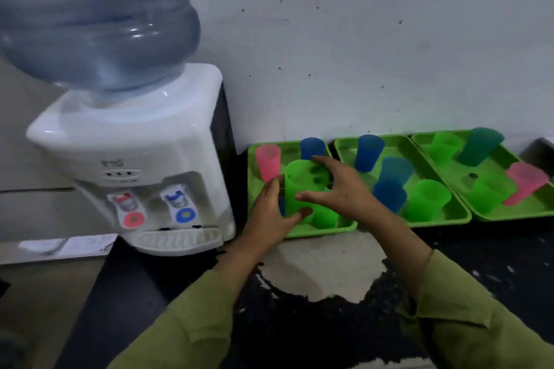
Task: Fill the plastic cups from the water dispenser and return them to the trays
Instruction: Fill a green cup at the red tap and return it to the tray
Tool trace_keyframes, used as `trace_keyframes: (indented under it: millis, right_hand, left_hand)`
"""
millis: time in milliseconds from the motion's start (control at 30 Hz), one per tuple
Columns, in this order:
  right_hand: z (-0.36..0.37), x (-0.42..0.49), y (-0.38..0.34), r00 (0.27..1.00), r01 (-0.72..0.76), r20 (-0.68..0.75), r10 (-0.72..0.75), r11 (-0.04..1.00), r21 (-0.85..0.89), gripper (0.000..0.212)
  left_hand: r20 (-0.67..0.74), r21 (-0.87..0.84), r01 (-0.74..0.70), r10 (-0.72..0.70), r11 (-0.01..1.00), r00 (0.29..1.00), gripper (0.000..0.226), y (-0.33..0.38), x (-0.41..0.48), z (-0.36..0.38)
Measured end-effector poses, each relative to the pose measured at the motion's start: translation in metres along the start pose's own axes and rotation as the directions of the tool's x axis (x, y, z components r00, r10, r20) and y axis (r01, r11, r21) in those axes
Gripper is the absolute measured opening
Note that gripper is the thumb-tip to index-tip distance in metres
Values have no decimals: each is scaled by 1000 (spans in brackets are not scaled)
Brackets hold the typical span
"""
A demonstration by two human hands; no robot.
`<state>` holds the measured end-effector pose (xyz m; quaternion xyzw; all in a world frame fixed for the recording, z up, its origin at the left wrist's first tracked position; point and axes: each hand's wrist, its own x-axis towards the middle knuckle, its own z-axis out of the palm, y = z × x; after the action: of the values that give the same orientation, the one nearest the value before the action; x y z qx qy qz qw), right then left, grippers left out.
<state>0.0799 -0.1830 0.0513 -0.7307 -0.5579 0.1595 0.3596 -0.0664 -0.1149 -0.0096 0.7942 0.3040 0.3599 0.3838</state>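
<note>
Gripping a green cup (301, 186) over the leftmost green tray (302, 232), left hand (271, 213) wrapped round its lower wall, thumb across the front. Right hand (341, 186) spread loose, fingertips at the rim, seemingly steadying. Cannot tell whether water is inside. Likely lifting out for filling; next calls for carrying left to the water dispenser (135, 159), under the blue tap (180, 204).

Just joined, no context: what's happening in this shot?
A person is at a counter with a water dispenser and three green trays of plastic cups. The left hand grips a green cup over the nearest tray; the right hand is spread beside it. Whether it holds water can't be seen.
</note>
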Motion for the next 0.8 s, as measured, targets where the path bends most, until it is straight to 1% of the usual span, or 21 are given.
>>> trace_keyframes:
  millis: [67, 200, 233, 333, 433, 533, 600, 667, 733, 800]
  right_hand:
    - [21, -1, -16, 1000, -16, 18, 15, 999, 30, 89]
    - [62, -6, -43, 998, -44, 57, 35, 985, 168, 92]
    - [78, -8, -52, 998, -45, 61, 34, 981, 190, 88]
    - [116, -10, -70, 998, -56, 49, 45, 970, 235, 64]
    - [148, -9, -84, 996, -92, 37, 86, 973, 211, 59]
    - [173, -6, -92, 996, -84, -23, 90, 979, 184, 64]
    - [184, -4, -97, 994, -69, -72, 86, 974, 216, 64]
    - [194, -3, -100, 989, -66, -107, 99, 960, 272, 56]
    - [201, -3, -102, 986, -61, -126, 107, 946, 320, 42]
    - [206, -2, -104, 983, -53, -147, 111, 934, 352, 39]
  left_hand:
    - [-1, 8, 6, -6, 1000, 1000, 64, -13, -11, -24]
    - [8, 9, 57, -57, 998, 998, 66, -40, -35, -66]
    - [-1, 6, 79, -79, 997, 997, 66, -52, -46, -81]
    - [-21, -10, 162, -162, 987, 987, 65, -79, -78, -114]
    - [-44, 26, 207, -206, 978, 978, 59, -106, -106, -144]
    - [-64, 48, 287, -284, 957, 957, 60, -132, -126, -168]
    - [-75, 44, 346, -342, 937, 937, 65, -147, -134, -182]
    - [-96, 30, 391, -387, 920, 917, 64, -160, -138, -193]
    - [-123, 35, 411, -404, 911, 906, 61, -169, -137, -201]
    - [-148, 55, 424, -412, 904, 899, 59, -177, -133, -207]
